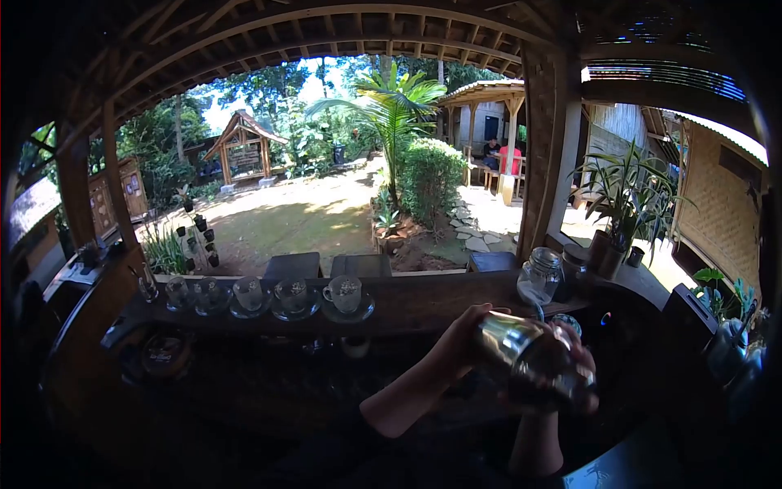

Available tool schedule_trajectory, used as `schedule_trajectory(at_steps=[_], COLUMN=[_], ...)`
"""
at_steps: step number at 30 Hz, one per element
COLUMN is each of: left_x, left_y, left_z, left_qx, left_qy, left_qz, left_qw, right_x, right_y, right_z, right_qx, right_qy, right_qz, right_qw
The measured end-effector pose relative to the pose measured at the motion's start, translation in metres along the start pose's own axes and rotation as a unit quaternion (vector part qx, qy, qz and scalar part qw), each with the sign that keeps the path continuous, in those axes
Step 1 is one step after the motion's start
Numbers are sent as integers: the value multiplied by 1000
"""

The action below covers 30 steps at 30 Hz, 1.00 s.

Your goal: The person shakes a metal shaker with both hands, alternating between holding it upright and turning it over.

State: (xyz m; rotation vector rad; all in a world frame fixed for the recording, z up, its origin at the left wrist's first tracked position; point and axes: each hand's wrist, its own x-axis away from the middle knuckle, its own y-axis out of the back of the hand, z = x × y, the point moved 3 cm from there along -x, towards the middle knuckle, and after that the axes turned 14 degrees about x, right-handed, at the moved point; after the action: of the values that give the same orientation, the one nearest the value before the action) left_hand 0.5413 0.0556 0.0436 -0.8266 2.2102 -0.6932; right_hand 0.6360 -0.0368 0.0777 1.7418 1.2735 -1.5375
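Observation:
A shiny metal cocktail shaker (517, 342) is tilted between my two hands over the dark counter, slightly blurred. My left hand (471, 332) is closed on its upper left end, with the forearm coming in from the lower left. My right hand (580, 376) wraps around the lower right end, its fingers partly hidden and smeared. Just beyond the shaker stands a clear glass jar (540, 277) with pale contents. To the left, several glass cups, such as the nearest glass cup (345, 295), stand in a row; a glass saucer (358, 313) lies under that one.
A wooden bar counter (423, 303) curves around me. Potted plants (623, 204) stand on its right end. Dark stools (361, 266) are behind the counter's far edge. Outside lie a garden, a palm (395, 122) and a shelter where people sit, one a person in red (511, 159).

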Motion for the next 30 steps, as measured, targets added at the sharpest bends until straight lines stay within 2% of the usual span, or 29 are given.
schedule_trajectory(at_steps=[1, 2, 4, 5, 6, 8, 9, 10, 12, 13, 14, 15, 16, 17, 18, 20, 21, 22, 23, 24, 25, 26, 27, 28, 29, 30], left_x=[-4, -3, -3, 0, 2, 8, 6, 2, -8, -9, -9, -9, -2, 4, 5, 9, 2, 0, -9, -14, -8, -4, 0, 9, 17, 22], left_y=[17, 19, 13, 0, -12, -37, -33, -25, 16, 20, 22, 23, 7, -13, -18, -25, -7, 7, 35, 64, 82, 68, 51, 31, 14, 2], left_z=[3, 9, 9, -2, -13, -30, -25, -16, 11, 11, 12, 12, 1, -19, -27, -43, -36, -30, -12, 5, 9, -3, -15, -30, -54, -72], left_qx=[188, 187, 220, 129, 63, -37, -34, -34, 34, 95, 93, 105, 120, 58, 62, -27, 0, 38, 111, 185, 175, 174, 162, 156, 89, 7], left_qy=[183, 181, 148, 112, 111, 56, 45, 51, 68, 119, 117, 124, 132, 109, 106, 7, 4, 33, 80, 124, 158, 158, 127, 93, 61, 14], left_qz=[-56, -54, -48, -31, 11, 118, 120, 121, -26, -24, -20, -18, -19, 22, 19, 125, 88, -5, -25, -43, -71, -67, -47, -33, 24, 106], left_qw=[963, 964, 963, 985, 992, 991, 991, 991, 997, 988, 989, 987, 984, 992, 992, 992, 996, 999, 990, 974, 969, 970, 977, 983, 994, 994], right_x=[6, 10, -1, -12, -7, 21, 26, 27, 5, 7, 6, 2, -7, -12, -13, 10, 38, 27, 19, 38, 37, 28, 13, -7, -4, 0], right_y=[11, 18, 18, 16, 20, 34, 33, 28, 8, 15, 20, 17, 11, 0, -10, -12, -6, -5, -22, -6, -8, -14, -25, -37, -44, -40], right_z=[-8, -15, -8, 7, 33, 43, 36, 27, 1, 0, -3, 0, 8, 23, 35, 44, 29, 26, 6, -9, -8, -10, 2, 21, 52, 57], right_qx=[53, 105, -5, 55, 62, -78, -36, 5, 6, 81, 154, 48, 2, -45, -92, -155, -19, -29, 33, 151, 141, 133, 34, 66, 61, -152], right_qy=[-121, -233, -152, -13, -96, -58, -43, -28, 1, -88, -175, -141, -79, -42, -6, -55, -29, -131, -12, -158, -187, -210, -115, -30, -229, -75], right_qz=[32, 58, 36, 59, 90, 38, 30, 22, 45, 59, 69, 27, 10, -8, -26, -54, -91, 42, 23, 127, 115, 98, 71, 61, 47, 11], right_qw=[991, 965, 988, 997, 989, 995, 998, 999, 999, 991, 970, 989, 997, 998, 995, 985, 995, 990, 999, 967, 965, 964, 990, 996, 970, 985])
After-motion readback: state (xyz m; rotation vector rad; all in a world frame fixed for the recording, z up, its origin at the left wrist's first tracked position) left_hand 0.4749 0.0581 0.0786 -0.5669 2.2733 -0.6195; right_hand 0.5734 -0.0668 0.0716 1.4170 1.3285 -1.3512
